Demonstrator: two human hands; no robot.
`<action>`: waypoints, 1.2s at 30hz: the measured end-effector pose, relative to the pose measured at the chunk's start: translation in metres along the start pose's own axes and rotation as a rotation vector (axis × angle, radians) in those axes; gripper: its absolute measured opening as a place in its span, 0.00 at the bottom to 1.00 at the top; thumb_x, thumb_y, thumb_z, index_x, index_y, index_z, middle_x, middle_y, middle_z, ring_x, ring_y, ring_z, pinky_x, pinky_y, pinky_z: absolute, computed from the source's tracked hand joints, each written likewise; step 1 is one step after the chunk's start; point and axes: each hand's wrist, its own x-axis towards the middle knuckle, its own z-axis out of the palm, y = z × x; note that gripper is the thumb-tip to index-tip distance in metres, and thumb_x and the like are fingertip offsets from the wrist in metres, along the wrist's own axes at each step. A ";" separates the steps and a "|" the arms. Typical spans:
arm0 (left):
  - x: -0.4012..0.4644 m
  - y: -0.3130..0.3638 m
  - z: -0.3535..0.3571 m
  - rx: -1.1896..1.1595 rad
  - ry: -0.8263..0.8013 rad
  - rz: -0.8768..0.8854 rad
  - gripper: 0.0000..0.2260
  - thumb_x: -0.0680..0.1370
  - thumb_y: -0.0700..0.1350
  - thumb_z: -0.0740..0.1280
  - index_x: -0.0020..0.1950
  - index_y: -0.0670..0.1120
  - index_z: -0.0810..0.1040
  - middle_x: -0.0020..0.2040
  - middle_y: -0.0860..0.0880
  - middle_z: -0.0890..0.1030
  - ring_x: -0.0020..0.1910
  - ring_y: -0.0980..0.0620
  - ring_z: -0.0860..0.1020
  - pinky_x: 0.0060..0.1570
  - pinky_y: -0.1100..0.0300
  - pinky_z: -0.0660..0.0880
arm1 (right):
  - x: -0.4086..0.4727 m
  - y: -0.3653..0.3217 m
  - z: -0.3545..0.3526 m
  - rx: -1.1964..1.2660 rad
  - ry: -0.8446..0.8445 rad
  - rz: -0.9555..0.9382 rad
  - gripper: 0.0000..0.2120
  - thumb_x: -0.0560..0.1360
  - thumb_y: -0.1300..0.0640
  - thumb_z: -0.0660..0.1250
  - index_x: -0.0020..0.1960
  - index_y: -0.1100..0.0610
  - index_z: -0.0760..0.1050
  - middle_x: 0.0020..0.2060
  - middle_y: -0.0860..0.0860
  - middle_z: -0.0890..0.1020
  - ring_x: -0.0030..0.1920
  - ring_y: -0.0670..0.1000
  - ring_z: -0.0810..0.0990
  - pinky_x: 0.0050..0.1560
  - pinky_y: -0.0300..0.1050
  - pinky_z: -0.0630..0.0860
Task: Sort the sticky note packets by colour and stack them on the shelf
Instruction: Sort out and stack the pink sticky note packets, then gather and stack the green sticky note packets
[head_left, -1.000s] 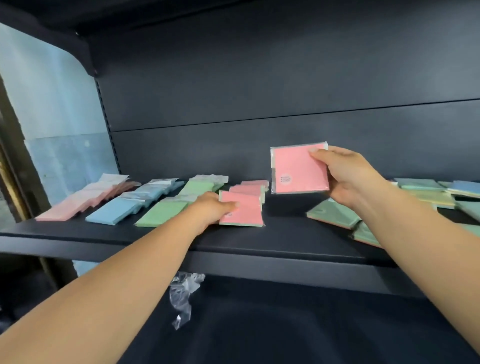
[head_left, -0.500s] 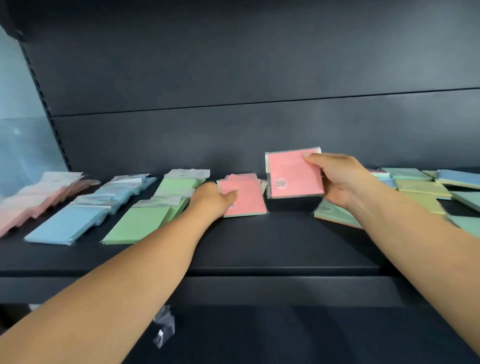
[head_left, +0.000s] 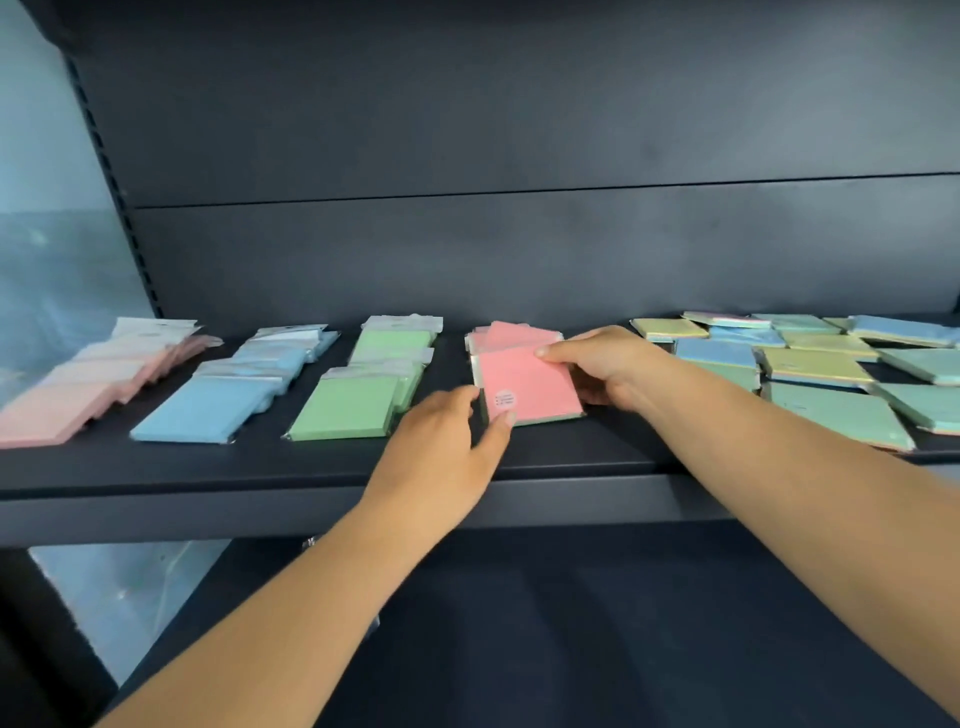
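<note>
Both hands meet at one coral pink packet (head_left: 527, 384) in the middle of the frame: the right hand (head_left: 605, 364) grips its right edge with the thumb on top and the fingers curled under it, and the left hand (head_left: 441, 441) touches its lower left corner with straight fingertips, holding nothing. From largest to smallest, the dark shelf (head_left: 311, 467) crosses the whole frame; on its right part lies the unsorted heap (head_left: 810, 374) of yellow, blue and teal packets, loose and overlapping; on the left part stand the sorted rows, the pale pink row (head_left: 78, 395) at the far left, then the blue row (head_left: 223, 395), then the green row (head_left: 363, 395); and the coral pink row (head_left: 511, 338) in the centre is the smallest, with the held packet lying on its front end. In my judgement the packet is close to the front edge of the shelf, so a push from the left fingertips that is too strong could slide it off. The plastic wrapping looks smooth, so the packets under it may also shift and spoil the row.
</note>
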 end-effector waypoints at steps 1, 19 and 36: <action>-0.006 -0.003 0.000 0.018 0.012 0.031 0.21 0.79 0.55 0.56 0.69 0.47 0.67 0.61 0.48 0.74 0.61 0.50 0.70 0.56 0.62 0.64 | -0.002 0.002 0.004 -0.062 0.026 -0.016 0.08 0.72 0.60 0.70 0.37 0.57 0.72 0.31 0.52 0.75 0.31 0.48 0.73 0.31 0.38 0.70; 0.004 0.044 0.010 -0.014 -0.178 0.316 0.16 0.79 0.52 0.58 0.65 0.47 0.71 0.61 0.51 0.76 0.62 0.51 0.71 0.59 0.57 0.69 | -0.076 0.047 -0.088 -1.101 0.401 -0.197 0.24 0.78 0.41 0.53 0.65 0.56 0.71 0.66 0.56 0.72 0.67 0.57 0.68 0.63 0.49 0.65; 0.095 0.204 0.113 0.195 -0.330 0.234 0.20 0.79 0.58 0.54 0.69 0.52 0.67 0.71 0.51 0.68 0.68 0.49 0.68 0.61 0.59 0.64 | -0.053 0.082 -0.277 -1.301 0.095 -0.242 0.29 0.76 0.34 0.45 0.72 0.44 0.60 0.73 0.47 0.60 0.73 0.53 0.56 0.70 0.52 0.56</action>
